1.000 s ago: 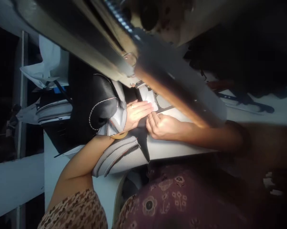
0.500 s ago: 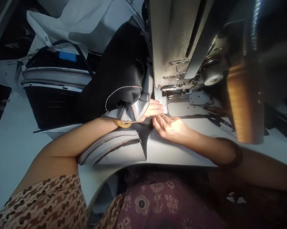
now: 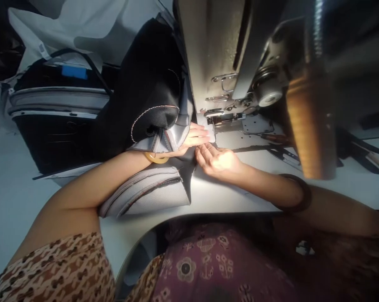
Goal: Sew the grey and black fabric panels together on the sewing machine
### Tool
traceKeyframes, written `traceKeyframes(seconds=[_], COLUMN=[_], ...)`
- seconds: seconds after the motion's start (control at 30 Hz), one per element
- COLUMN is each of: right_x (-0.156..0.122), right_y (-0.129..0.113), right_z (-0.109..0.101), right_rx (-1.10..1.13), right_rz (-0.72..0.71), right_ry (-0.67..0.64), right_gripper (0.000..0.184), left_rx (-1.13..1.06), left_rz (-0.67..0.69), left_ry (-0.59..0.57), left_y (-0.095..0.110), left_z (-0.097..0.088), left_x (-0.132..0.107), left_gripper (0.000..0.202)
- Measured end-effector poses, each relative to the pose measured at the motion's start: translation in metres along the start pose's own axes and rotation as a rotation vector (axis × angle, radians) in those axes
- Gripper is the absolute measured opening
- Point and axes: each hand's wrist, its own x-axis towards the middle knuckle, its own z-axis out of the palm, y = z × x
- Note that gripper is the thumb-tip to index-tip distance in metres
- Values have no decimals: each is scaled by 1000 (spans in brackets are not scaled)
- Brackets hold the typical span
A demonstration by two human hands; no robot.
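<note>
A sewing machine (image 3: 214,54) rises over the white table (image 3: 227,193). My left hand (image 3: 197,137) lies flat with fingers stretched out, pressing a grey and black fabric piece (image 3: 154,113) toward the presser foot (image 3: 215,113). Much of that hand is covered by the folded black fabric with white stitching. My right hand (image 3: 216,160) rests on the table just in front of the needle plate (image 3: 255,126), fingers loosely curled and touching the fabric's edge. A dark bangle (image 3: 298,195) is on my right wrist, and a pale one (image 3: 156,158) on my left.
A stack of grey and black sewn pieces (image 3: 57,113) sits at the left with white cloth (image 3: 66,29) behind it. A grey padded piece (image 3: 148,195) lies under my left forearm. Scissors and dark tools (image 3: 353,151) lie at the right. The table's curved front edge faces me.
The view has swung from tilted to level and drifted slightly. Both hands stay at the presser foot; my right hand has edged closer to the left one.
</note>
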Motion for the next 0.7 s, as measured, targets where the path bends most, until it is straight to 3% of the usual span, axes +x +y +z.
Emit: traceKeyframes(seconds=[0.1,0.17,0.53,0.7], right_x=[-2,-2,0,9], right_y=[-5,-9,3,14], right_z=[3,5,14,4], right_rx=[-17,-38,167,280], right_rz=[-5,16,291,220], right_ry=[22,69,-29,-230], right_gripper=[30,28,35,45], left_rx=[53,91,6,12], left_rz=[234,295,131,201], left_ry=[-32,-1,37,56], left_y=[-5,-8,6,9], left_z=[-1,-2,-20,-20], left_x=[1,2,6,8], left_gripper=[38,37,49,42])
